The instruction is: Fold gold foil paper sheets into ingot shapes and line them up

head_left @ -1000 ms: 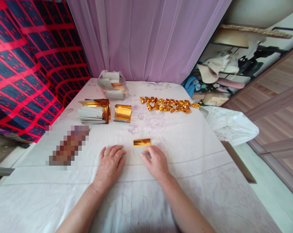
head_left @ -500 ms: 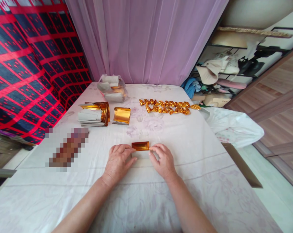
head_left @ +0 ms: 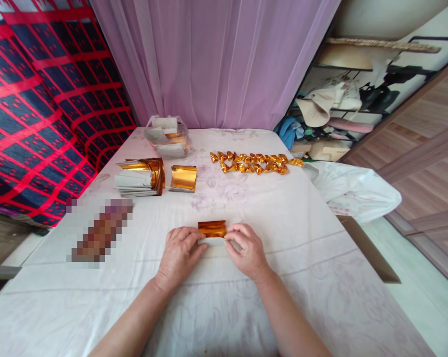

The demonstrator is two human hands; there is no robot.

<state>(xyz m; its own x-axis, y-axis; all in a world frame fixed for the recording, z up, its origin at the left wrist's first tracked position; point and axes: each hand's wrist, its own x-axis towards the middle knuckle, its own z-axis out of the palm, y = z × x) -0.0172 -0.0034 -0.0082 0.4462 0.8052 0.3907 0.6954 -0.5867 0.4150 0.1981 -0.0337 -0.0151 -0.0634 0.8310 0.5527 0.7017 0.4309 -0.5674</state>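
Head view: left hand and right hand pinch opposite ends of the gold foil sheet, low over the counter centre. Risk: uneven finger pressure could skew the crease or tear the thin foil.

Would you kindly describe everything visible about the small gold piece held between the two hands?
The gold foil piece is a small, shiny, orange-gold rectangle, apparently folded paper with a pale underside showing along its near edge. It lies low over the white floral tablecloth, long side across the view. The left hand pinches its left end and the right hand its right end, fingertips on the edges.
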